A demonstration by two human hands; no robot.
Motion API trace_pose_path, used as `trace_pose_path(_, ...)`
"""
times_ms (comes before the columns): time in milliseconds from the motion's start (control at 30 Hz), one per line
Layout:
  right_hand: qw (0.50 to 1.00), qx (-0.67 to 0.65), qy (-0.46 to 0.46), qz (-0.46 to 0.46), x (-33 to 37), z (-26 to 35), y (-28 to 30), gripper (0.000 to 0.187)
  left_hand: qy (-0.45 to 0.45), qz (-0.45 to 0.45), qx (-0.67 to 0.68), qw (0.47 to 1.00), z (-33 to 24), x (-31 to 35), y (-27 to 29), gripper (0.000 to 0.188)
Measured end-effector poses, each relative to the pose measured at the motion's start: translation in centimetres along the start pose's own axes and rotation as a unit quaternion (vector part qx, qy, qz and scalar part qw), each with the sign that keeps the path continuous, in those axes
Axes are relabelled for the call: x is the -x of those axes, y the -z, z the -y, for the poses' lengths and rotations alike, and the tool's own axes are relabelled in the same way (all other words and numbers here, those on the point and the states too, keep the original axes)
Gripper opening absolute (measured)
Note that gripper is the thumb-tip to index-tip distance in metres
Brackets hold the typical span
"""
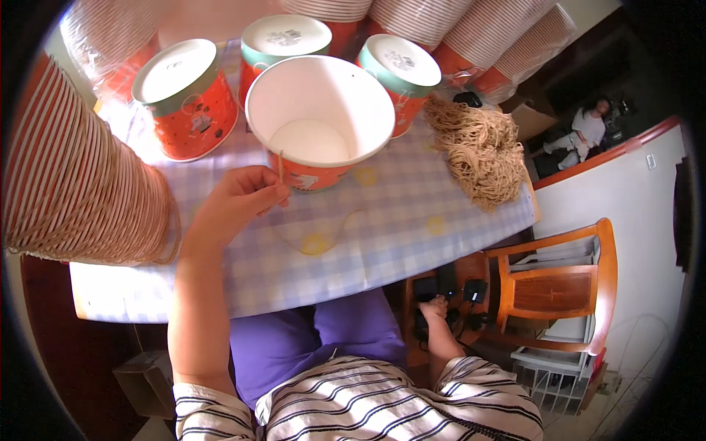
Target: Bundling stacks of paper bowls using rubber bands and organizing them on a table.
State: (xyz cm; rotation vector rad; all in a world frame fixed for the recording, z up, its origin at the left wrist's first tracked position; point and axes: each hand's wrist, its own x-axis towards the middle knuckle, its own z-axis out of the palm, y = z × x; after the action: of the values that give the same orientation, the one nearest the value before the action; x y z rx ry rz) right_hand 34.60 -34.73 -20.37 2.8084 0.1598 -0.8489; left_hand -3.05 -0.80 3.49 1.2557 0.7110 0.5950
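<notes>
My left hand (246, 198) is pinched shut on a thin tan cord (281, 163), whose short end sticks up past the fingertips. The rest of the cord trails in a loose curve over the checked cloth. Right beside those fingers stands an orange paper bucket (321, 110), mouth up, its white inside showing. Low at the right, my right hand (435, 307) reaches down to a wooden chair seat among small black devices (475, 291). Its fingers are curled; what they grip, if anything, is hidden.
Three upside-down buckets (187, 110) stand behind the upright one. A tall nested stack (88, 176) with cords hanging around it rises at the left; plastic-wrapped stacks (493, 37) line the back. A heap of tan cords (482, 154) lies at the table's right. Beyond sits another person (588, 128).
</notes>
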Motion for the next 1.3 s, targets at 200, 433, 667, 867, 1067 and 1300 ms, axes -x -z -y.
trace_pose_path(200,0.999,0.018,0.019,-0.024,-0.8,-0.9,-0.2,0.095,0.011,-0.002,0.021,1.000,-0.4,-0.3,-0.3,0.012)
trace_pose_path(433,0.999,0.033,0.001,-0.002,0.8,0.4,1.1,0.093,0.015,-0.017,0.035,0.999,-0.4,0.0,-0.3,0.011)
trace_pose_path(667,0.998,0.020,-0.011,-0.052,-0.8,-0.4,-0.3,0.091,0.005,0.003,0.002,1.000,-0.2,-0.4,0.0,0.011)
trace_pose_path(867,0.986,0.018,0.043,-0.158,1.4,0.0,-1.7,0.068,0.006,-0.006,0.033,0.999,0.1,-0.4,0.0,0.012)
trace_pose_path(1067,0.837,-0.334,0.239,-0.363,5.7,3.2,2.0,0.033,-0.002,0.005,0.035,0.999,0.0,-0.2,-0.1,0.012)
trace_pose_path(1300,0.523,-0.551,0.523,-0.386,19.2,9.7,14.5,0.021,0.011,0.001,0.036,0.999,0.0,0.0,-0.1,0.011)
